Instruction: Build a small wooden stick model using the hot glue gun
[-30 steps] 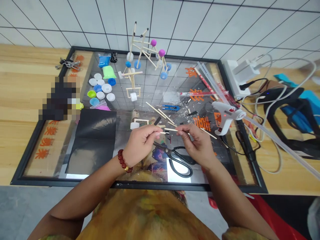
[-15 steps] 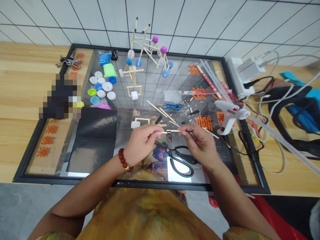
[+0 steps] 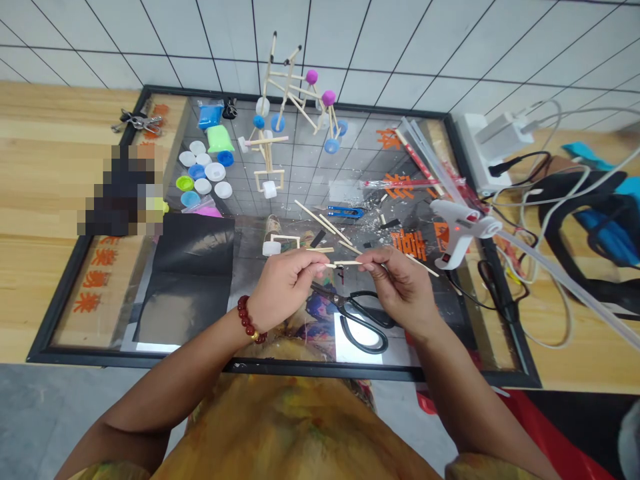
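Pinched between the fingertips of my left hand (image 3: 293,280) is one end of a thin pale wooden stick (image 3: 346,263). My right hand (image 3: 400,287) grips the stick's other end, with thumb and forefinger pressed together. Whether it is one piece or two touching pieces is too small to tell. Below the hands lie black-handled scissors (image 3: 364,319) on the glass. Just behind my left hand is a small stick frame with a white round piece (image 3: 271,249). Loose sticks (image 3: 316,218) lie behind the fingers.
Stick models (image 3: 290,93) stand at the back. Small lidded cups (image 3: 215,172) and black sheets (image 3: 187,277) are on the left. A white glue gun (image 3: 463,230), cables and a power strip (image 3: 477,153) are on the right. Blue snips (image 3: 345,213) lie mid-table.
Both hands hold nearly the same place and grip. The pale stick between them has shifted very slightly.
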A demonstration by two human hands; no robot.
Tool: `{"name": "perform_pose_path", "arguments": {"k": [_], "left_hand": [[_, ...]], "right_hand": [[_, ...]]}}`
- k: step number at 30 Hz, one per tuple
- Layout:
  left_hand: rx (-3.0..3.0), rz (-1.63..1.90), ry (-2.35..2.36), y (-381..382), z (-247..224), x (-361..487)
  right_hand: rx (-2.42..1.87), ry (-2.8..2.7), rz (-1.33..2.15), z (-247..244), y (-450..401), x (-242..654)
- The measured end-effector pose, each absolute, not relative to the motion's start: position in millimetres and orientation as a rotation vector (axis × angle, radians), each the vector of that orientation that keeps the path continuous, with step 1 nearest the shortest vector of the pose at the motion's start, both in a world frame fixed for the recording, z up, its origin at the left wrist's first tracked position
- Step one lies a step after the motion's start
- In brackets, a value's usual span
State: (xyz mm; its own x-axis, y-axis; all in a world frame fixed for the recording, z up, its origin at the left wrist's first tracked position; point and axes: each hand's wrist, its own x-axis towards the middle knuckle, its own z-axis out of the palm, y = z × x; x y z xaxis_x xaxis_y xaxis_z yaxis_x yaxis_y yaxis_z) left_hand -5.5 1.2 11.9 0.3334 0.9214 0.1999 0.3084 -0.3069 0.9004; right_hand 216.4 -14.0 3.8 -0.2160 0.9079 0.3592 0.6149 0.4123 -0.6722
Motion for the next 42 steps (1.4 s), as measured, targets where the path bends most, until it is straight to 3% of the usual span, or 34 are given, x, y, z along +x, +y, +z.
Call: {"name": "perform_pose_path", "arguments": {"k": [42], "left_hand": [[1.763, 0.931, 1.128, -0.2, 13.7, -4.9]], "right_hand": [[-1.195, -1.941, 0.417, 6.1, -16.0, 219.1]]}}
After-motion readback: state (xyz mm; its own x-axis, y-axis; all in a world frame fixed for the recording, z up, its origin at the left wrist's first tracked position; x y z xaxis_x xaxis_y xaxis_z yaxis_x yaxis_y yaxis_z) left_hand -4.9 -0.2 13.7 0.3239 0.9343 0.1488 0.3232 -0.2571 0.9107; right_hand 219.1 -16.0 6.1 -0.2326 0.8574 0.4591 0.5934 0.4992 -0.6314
